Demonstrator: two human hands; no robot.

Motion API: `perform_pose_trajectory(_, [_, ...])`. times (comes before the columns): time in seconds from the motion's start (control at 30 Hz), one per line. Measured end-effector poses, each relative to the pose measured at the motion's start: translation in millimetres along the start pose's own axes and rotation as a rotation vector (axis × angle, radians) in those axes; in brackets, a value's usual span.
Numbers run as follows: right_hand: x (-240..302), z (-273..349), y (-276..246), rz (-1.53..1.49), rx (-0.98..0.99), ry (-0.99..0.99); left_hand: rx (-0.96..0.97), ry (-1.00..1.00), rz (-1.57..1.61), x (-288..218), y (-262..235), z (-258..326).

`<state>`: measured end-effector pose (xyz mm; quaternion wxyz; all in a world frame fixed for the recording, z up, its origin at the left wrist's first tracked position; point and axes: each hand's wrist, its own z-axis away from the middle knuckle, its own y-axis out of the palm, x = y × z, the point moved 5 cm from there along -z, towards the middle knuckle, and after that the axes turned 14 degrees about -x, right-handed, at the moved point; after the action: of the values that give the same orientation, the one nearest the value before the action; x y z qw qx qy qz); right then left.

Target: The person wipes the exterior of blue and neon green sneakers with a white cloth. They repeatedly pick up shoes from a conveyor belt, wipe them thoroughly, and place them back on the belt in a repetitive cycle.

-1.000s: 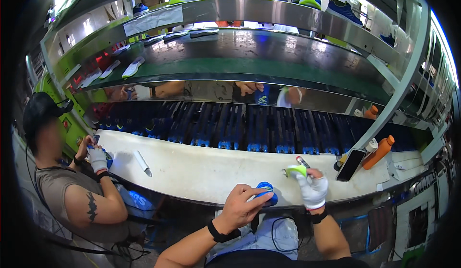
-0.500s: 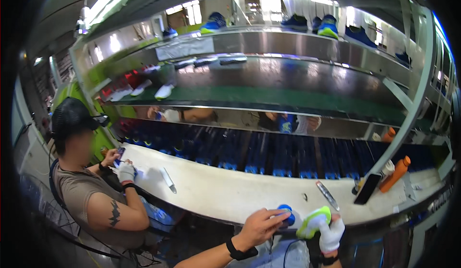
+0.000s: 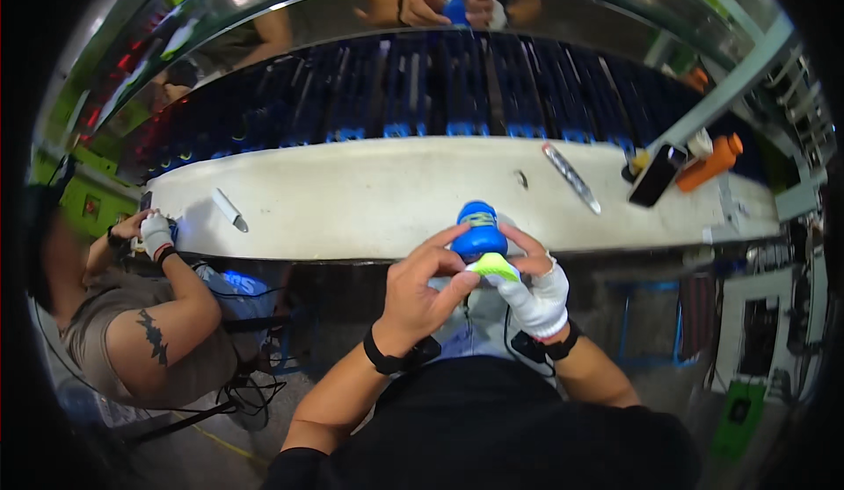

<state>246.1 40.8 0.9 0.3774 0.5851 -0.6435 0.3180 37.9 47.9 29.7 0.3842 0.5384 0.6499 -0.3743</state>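
Head view, looking steeply down, shows both hands raised together at the near edge of a long pale worktop (image 3: 378,196), gripping one small blue and yellow-green shoe part (image 3: 481,242). The bare left hand (image 3: 422,283), with a dark band at its wrist, pinches the blue rounded upper end from the left with fingertips and thumb, while the right hand (image 3: 536,288), wrapped in white cloth, closes on the yellow-green lower edge from the right. Held so, just above the lap and clear of the worktop, the piece seems braced from two sides so it can be pressed or turned without slipping; that is my reading, not something plainly seen. Lying apart on the worktop are a long silvery tool (image 3: 571,176) set aslant, a small dark bit (image 3: 522,178) near it, and farther left a short white marker-like stick (image 3: 230,210), all within an arm's reach. At the far right stand an orange bottle (image 3: 714,159) tipped on its side, a dark flat phone-like slab (image 3: 658,176) leaning beside it, and a small white container (image 3: 700,143); no label on them can be made out. Behind runs a belt of dark blue pieces (image 3: 440,86) in rows. To the left a co-worker's gloved hand (image 3: 156,231) rests at the worktop's end on some small blue thing.
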Motion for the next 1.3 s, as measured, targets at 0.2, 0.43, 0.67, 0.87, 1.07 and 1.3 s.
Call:
perform_pose_trajectory(0.2, [-2.5, 8.7, 2.8, -0.003, -0.053, -0.056, 0.087, 0.143, -0.080, -3.1, -0.8, 0.7])
perform_pose_trajectory(0.43, [-4.1, 8.4, 2.2, 0.088, -0.001, -0.169, 0.125, 0.286, -0.134, -4.4, -3.6, -3.2])
perform_pose_trajectory(0.67, [-4.0, 9.4, 2.9, 0.062, 0.008, -0.152, 0.071, 0.319, -0.117, -2.9, -3.8, 0.4])
perform_pose_trajectory(0.87, [-11.2, 10.5, 5.3, 0.023, -0.003, -0.157, 0.016, 0.275, -0.078, 5.3, -7.9, 5.4])
perform_pose_trajectory(1.07, [-12.2, -0.6, 21.5, 0.154, -0.001, -0.237, 0.087, 0.195, -0.112, 8.0, -22.5, -3.3])
perform_pose_trajectory(1.3, [-10.2, -11.2, 43.0, 0.270, 0.039, -0.368, 0.357, 0.373, -0.721, -49.0, -14.7, -41.0])
